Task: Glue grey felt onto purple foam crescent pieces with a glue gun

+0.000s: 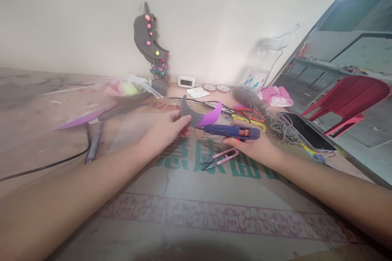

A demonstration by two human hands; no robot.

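Note:
My left hand [176, 125] pinches a small purple crescent [212, 117], its left half wound with grey yarn. In my right hand [249, 145] is a blue hot glue gun [225, 131], lying level with its nozzle pointing left at the crescent's lower edge. Whether the nozzle touches the crescent I cannot tell. Just below the glue gun, a pair of pink-handled thread snips [219, 159] lies on the printed cardboard. Behind my right hand rest pliers with red and yellow handles [249, 118], beside a loose tangle of grey yarn [283, 129].
A finished-looking grey moon hanging [143, 40] with coloured balls is on the wall. Below it stand a bowl [127, 94] and a small digital clock [186, 81]. A phone [308, 131] lies at right, a clear jug [263, 63] behind. A black cable [45, 166] crosses the left side.

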